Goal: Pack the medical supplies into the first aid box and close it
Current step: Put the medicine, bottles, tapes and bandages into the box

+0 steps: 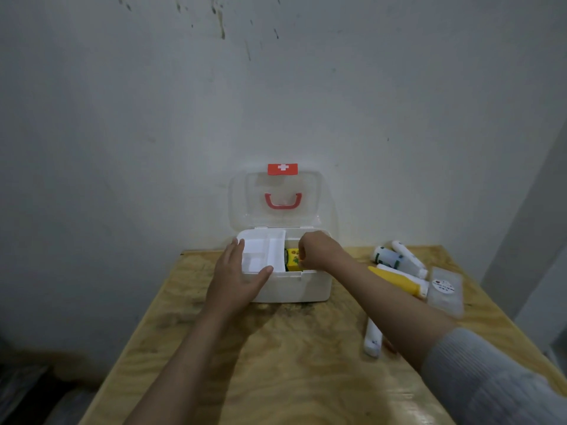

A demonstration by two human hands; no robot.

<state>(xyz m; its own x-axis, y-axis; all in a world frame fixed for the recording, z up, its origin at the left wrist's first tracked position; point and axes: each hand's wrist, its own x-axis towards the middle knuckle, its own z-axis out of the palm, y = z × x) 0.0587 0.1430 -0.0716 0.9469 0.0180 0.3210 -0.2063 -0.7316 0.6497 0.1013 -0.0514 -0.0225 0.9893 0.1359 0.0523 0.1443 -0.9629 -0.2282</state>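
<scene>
First aid box (291, 286) sits at frame centre on the wooden table (276, 363), its clear lid (276, 194) upright against the wall. Left hand (237, 277) lies flat, fingers spread open, on the box's near left corner beside the white inner tray (264, 253). Right hand (319, 250) reaches from the lower right, wrist bent down, fingertips pinching a yellow packet (293, 259) inside the box. Loose tubes (399, 259) and a clear case (446, 289) lie right of the box.
</scene>
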